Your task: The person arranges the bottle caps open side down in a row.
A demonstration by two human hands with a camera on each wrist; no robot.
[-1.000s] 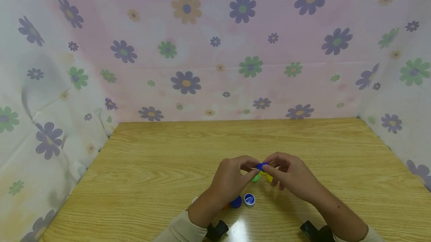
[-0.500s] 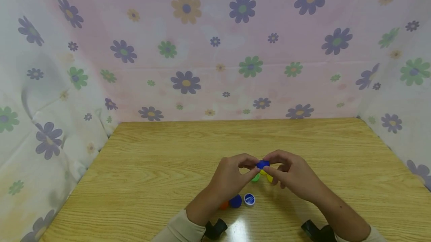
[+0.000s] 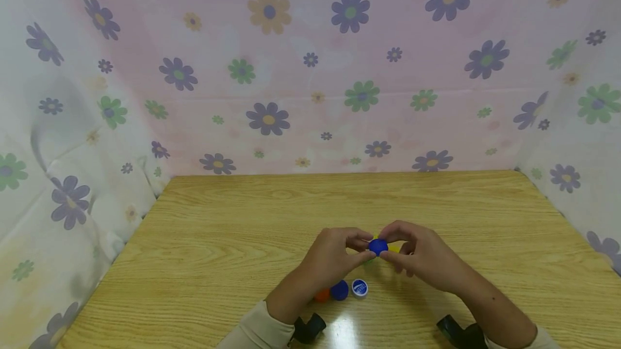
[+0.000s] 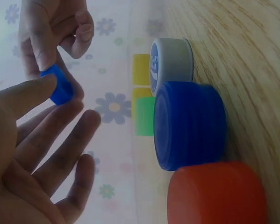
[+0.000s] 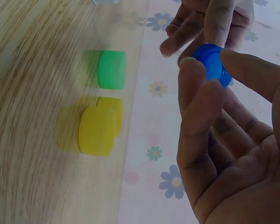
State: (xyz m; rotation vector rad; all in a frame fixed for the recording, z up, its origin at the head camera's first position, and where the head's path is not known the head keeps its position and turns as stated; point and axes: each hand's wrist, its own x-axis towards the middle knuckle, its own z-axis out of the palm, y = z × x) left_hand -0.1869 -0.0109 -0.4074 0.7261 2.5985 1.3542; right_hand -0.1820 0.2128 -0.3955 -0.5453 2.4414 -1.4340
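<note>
A blue bottle cap is held above the table between both hands, its round face turned toward the head camera. My left hand pinches one side of its rim with thumb and fingers. From the opposite side, my right hand pinches it the same way. In the right wrist view the hollow inside of the held cap shows between the fingertips. The left wrist view has the held cap edge-on, while the left hand's other fingers spread loosely away from it.
Nearer the person stand an orange cap, another blue cap and a white cap with a blue printed top. Beyond the hands are a green cap and two yellow ones, the nearer yellow cap partly covering the other. Floral cloth encloses the wooden table.
The held blue cap has tipped from edge-on to showing its round face, and has come slightly lower. Both hands keep their pinch on it and have barely shifted.
</note>
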